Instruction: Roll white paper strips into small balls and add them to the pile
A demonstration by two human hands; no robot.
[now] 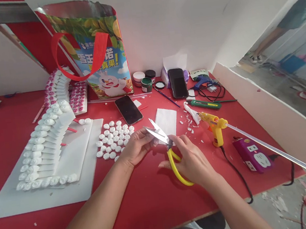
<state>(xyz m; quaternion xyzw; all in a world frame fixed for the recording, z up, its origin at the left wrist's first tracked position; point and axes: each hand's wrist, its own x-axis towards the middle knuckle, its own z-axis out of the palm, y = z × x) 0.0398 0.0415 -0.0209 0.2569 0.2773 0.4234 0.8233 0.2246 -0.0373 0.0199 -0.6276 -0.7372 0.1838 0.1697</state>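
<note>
In my right hand (191,157) is a pair of scissors (171,153) with yellow handles, its blades parted and pointing up and left. My left hand (138,145) is closed in a pinch beside the blades; what it pinches is hidden or too small to make out. Beneath the blades lies a white rectangular sheet (170,117). Just left of my left hand, many small white rosettes (116,138) are spread on the red table (153,211). Further left, a white stepped model (48,149) edged with similar rosettes rests on a white board (10,204).
A yellow glue gun (215,124) with a long clear stick lies to the right, near a purple power socket (254,154). Behind are a phone (129,110), a second phone (178,83), paint jars (146,85), a green cutter (204,104) and a printed bag (104,61).
</note>
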